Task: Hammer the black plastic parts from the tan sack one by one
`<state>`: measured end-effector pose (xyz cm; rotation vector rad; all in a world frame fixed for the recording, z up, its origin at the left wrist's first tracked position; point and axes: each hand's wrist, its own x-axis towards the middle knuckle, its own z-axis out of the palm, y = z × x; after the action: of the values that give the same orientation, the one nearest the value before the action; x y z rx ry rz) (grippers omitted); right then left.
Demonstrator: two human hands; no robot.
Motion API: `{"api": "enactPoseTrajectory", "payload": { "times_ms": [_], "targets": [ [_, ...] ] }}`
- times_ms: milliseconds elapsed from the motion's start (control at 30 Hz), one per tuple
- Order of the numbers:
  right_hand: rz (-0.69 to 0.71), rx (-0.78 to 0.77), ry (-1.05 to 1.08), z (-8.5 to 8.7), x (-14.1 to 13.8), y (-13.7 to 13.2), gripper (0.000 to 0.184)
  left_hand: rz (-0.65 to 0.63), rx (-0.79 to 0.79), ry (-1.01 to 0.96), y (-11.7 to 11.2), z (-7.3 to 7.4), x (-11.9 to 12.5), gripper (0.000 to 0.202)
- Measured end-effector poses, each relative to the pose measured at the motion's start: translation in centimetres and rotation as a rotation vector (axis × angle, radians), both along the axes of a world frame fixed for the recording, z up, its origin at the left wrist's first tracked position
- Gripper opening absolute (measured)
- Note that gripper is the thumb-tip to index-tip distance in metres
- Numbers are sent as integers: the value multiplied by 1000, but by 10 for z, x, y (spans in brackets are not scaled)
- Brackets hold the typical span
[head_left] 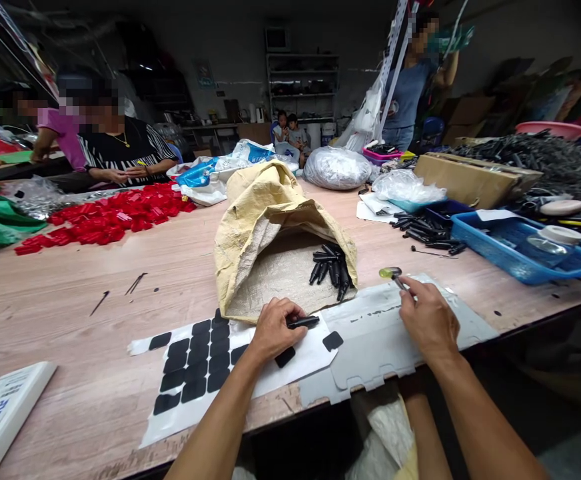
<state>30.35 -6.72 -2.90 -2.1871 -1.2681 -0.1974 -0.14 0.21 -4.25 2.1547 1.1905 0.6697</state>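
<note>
My left hand point(273, 328) is closed around a slim black pen-like part point(304, 323), resting on a white backing sheet point(300, 367) that carries several black square pads point(195, 363). My right hand point(428, 319) pinches a small tool with a yellow-green tip point(389, 273) over a grey flat panel point(370, 340). Just beyond both hands a tan woven sack point(270, 220) lies open toward me, with several more black parts point(331, 267) inside its mouth.
Red plastic pieces point(105, 217) are heaped at the left before two seated people. Blue trays point(525, 250), loose black parts point(428, 230), a cardboard box point(475, 177) and plastic bags point(338, 167) fill the right and back. A person stands at the back right. A white box point(0, 413) lies near left.
</note>
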Motion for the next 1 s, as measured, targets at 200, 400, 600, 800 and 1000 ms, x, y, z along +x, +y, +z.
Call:
{"api": "enactPoseTrajectory", "payload": {
  "times_ms": [200,400,600,800,1000],
  "targets": [
    [-78,-211,-108,-20,28,28,37,2,-4,11,-1,2,0,13],
    [-103,-161,-279,-33,20,31,35,-5,4,31,-2,1,0,15],
    [-95,-138,-322,-38,23,30,34,-20,3,13,-2,0,-2,16],
    [-99,-121,-348,-39,22,30,33,-56,41,28,3,-3,-4,37],
    [-100,-111,-354,-40,23,29,32,-52,62,69,4,-7,-2,47]
  ]
}}
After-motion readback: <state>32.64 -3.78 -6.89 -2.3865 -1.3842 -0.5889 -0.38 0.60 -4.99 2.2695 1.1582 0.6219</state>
